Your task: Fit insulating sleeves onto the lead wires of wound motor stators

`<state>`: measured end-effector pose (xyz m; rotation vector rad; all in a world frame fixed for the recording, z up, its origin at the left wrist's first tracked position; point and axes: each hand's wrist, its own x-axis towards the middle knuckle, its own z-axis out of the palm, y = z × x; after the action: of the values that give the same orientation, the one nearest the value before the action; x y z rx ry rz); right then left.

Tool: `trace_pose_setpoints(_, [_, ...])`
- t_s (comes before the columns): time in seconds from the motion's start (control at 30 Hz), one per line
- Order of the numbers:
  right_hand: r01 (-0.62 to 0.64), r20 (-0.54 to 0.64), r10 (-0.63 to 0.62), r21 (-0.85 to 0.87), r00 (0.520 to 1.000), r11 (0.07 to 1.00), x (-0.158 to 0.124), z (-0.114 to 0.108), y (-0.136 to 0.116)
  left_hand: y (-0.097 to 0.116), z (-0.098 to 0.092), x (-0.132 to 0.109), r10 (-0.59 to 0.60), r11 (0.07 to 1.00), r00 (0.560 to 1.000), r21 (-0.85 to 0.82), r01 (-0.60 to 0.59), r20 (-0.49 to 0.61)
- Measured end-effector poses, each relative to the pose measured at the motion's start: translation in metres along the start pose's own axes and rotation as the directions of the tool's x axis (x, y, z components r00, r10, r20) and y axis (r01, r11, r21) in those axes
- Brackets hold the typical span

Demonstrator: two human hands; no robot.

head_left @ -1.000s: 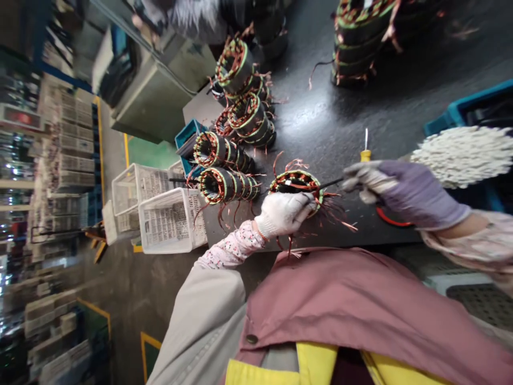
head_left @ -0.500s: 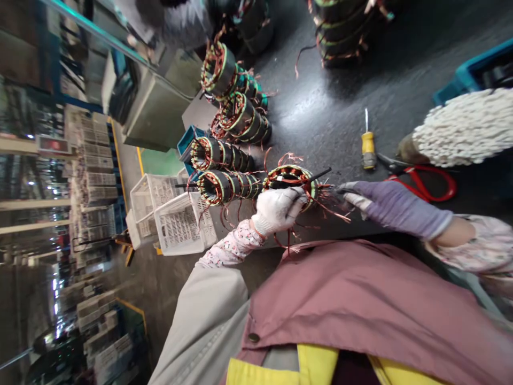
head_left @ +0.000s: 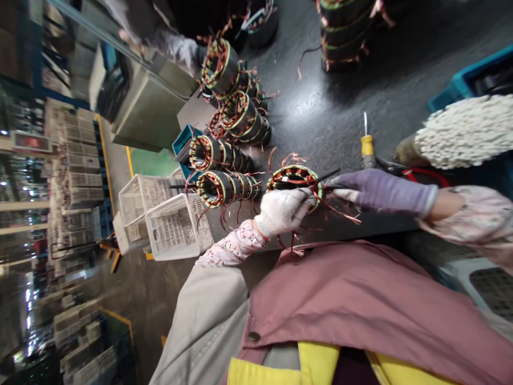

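Observation:
A stator (head_left: 295, 172) with copper windings and green-edged insulation stands at the bench's near edge, loose copper wires (head_left: 340, 213) fanning out from its right side. My left hand (head_left: 284, 212), in a white knit glove, is closed over its near rim; the fingertips' exact hold is partly hidden. A thin black sleeve (head_left: 328, 174) sticks out past the rim toward the right. My right hand (head_left: 385, 193), in a purple glove, has its fingers pinched together at the wire ends beside the stator.
Several more stators (head_left: 228, 187) lie in stacks to the left, others (head_left: 347, 32) at the back. A yellow-handled screwdriver (head_left: 366, 145), red-handled scissors (head_left: 427, 174) and a bundle of white sleeves (head_left: 465, 131) are at right. White crates (head_left: 176, 227) stand left. Another person's sleeve (head_left: 176, 48) shows at upper left.
My right hand has moved left, closer to the stator, with its fingers now at the wires. My left hand stays on the stator; the view has shifted slightly.

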<state>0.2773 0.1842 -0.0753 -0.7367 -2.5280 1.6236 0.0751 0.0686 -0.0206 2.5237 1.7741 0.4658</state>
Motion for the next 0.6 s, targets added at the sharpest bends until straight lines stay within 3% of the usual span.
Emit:
trace_pose_setpoints(0.1, [-0.152, 0.011, 0.156, 0.311, 0.988, 0.938, -0.017, -0.002, 0.002, 0.001, -0.001, 0.000, 0.007, 1.000, 1.000, -0.004, -0.007, 0.011])
trace_pose_setpoints(0.2, [-0.198, -0.073, 0.255, 0.441, 0.964, 0.875, -0.028, 0.002, 0.003, 0.001, -0.002, 0.001, 0.006, 1.000, 0.999, -0.027, -0.005, 0.040])
trace_pose_setpoints(0.4, [-0.162, -0.208, 0.287, 0.468, 0.935, 0.869, -0.034, 0.004, 0.006, 0.002, -0.008, 0.006, 0.030, 0.999, 0.998, -0.010, -0.030, -0.054])
trace_pose_setpoints(0.5, [-0.113, -0.323, 0.271, 0.434, 0.907, 0.894, -0.030, 0.008, -0.001, 0.003, -0.009, 0.006, 0.009, 1.000, 1.000, 0.009, -0.009, 0.017])
trace_pose_setpoints(0.6, [-0.029, -0.339, 0.171, 0.387, 0.925, 0.922, -0.018, 0.013, -0.012, 0.002, -0.011, 0.003, -0.045, 0.999, 0.993, 0.007, 0.044, 0.110])
